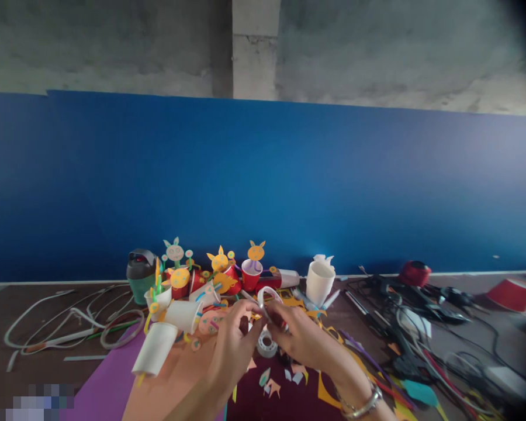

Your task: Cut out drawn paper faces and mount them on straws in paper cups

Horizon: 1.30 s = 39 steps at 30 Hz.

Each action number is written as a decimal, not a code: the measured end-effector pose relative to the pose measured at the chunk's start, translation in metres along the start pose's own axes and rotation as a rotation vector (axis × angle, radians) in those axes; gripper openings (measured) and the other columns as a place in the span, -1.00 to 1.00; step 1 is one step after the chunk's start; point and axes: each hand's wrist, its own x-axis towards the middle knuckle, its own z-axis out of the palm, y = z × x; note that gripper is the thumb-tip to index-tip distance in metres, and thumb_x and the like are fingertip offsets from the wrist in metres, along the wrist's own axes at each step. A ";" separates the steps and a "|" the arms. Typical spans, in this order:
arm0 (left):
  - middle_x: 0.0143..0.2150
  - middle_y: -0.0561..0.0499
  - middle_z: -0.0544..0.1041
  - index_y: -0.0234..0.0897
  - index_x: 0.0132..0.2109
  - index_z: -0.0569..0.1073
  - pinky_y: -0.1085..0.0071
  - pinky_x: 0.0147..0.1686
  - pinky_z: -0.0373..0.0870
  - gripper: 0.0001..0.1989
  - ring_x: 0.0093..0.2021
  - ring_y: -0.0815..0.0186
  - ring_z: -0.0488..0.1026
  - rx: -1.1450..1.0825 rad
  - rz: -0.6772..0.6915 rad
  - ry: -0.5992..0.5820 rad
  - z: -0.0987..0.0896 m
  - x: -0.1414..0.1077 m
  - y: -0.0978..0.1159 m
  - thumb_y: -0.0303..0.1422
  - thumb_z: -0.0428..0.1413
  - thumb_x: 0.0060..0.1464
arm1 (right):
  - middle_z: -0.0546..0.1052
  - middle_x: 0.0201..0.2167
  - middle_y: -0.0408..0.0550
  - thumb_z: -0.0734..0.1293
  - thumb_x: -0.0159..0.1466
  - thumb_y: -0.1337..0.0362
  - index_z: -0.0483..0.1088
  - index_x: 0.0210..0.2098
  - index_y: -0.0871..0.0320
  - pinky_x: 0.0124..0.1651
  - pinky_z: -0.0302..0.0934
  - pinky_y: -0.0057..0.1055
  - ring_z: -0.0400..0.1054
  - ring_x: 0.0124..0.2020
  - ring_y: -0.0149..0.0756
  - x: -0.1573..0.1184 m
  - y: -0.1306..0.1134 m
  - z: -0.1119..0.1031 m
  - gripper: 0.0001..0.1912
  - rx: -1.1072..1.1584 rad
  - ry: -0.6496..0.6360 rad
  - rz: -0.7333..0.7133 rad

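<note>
My left hand [240, 327] and my right hand [291, 327] meet over the middle of the table, fingertips pinched together. Between them is a thin white strip [268, 291], bent in a loop that rises above the fingers; its exact material is unclear. Just below the fingertips lies a roll of tape [267, 346]. Beyond my hands stands a red paper cup [251, 275] with an orange paper animal head [256, 252] on top. Left of my left hand are white paper cups [155, 349] lying on their sides and a pink paper oval [211, 321].
Cables and a glue gun [414, 368] crowd the right side, with a red cup [514, 294] farther out. A white cup [319, 282] stands at the back. White cords [48, 336] and a dark-lidded green container [141, 278] are at left. Purple paper [103, 383] and paper scraps cover the front.
</note>
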 end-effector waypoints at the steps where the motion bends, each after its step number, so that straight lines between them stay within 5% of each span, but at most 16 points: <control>1: -0.46 0.08 0.44 -0.23 -0.31 0.41 0.55 -0.61 0.09 -0.88 -0.59 0.44 0.25 -0.042 -0.025 -0.008 0.001 0.000 0.000 -0.28 0.13 0.03 | 0.44 -0.47 -0.15 0.17 0.22 0.40 0.31 -0.27 0.13 -0.39 0.12 -0.49 0.28 -0.47 -0.37 0.000 0.000 0.000 -0.87 0.000 -0.004 0.000; 6: -0.27 0.04 0.49 -0.21 -0.14 0.39 0.55 -0.60 0.15 -0.75 -0.61 0.49 0.24 -0.147 -0.071 0.012 0.000 0.003 -0.001 -0.24 0.14 0.02 | 0.44 -0.43 -0.11 0.13 0.26 0.40 0.30 -0.24 0.13 -0.38 0.12 -0.48 0.28 -0.44 -0.35 0.000 0.003 0.001 -0.84 0.004 -0.019 -0.005; 14: -0.63 0.12 0.37 -0.23 -0.31 0.45 0.54 -0.63 0.10 -0.79 -0.66 0.41 0.23 -0.073 -0.133 -0.012 -0.003 0.003 -0.001 -0.17 0.10 0.06 | 0.40 -0.53 -0.14 0.09 0.32 0.33 0.33 -0.37 0.15 -0.44 0.05 -0.48 0.24 -0.52 -0.40 0.005 -0.001 0.006 -0.77 -0.019 0.085 -0.036; 25: -0.64 0.13 0.32 -0.20 -0.33 0.43 0.53 -0.65 0.03 -0.82 -0.66 0.40 0.19 -0.124 -0.105 -0.055 -0.005 -0.001 0.011 -0.18 0.11 0.06 | 0.10 -0.72 -0.24 0.16 0.23 0.32 0.09 -0.70 0.14 -0.55 -0.12 -0.49 0.00 -0.64 -0.47 0.008 -0.004 0.009 -0.63 0.075 0.214 -0.040; 34: -0.62 0.17 0.29 -0.21 -0.32 0.35 0.55 -0.65 0.10 -0.78 -0.65 0.44 0.22 -0.265 -0.131 -0.043 0.001 -0.002 0.005 -0.15 0.11 0.06 | 0.05 -0.73 -0.27 0.15 0.16 0.34 0.10 -0.71 0.15 -0.60 -0.18 -0.52 -0.09 -0.66 -0.51 0.015 0.009 0.028 -0.68 0.381 0.282 0.135; 39: -0.62 0.23 0.24 -0.20 -0.30 0.32 0.58 -0.66 0.15 -0.71 -0.71 0.51 0.18 -0.567 -0.295 0.112 -0.012 0.008 0.016 -0.11 0.17 -0.01 | 0.16 -0.76 -0.23 0.10 0.24 0.27 0.17 -0.70 0.16 -0.58 -0.10 -0.50 0.04 -0.67 -0.47 0.020 0.037 0.012 -0.62 0.151 0.328 0.257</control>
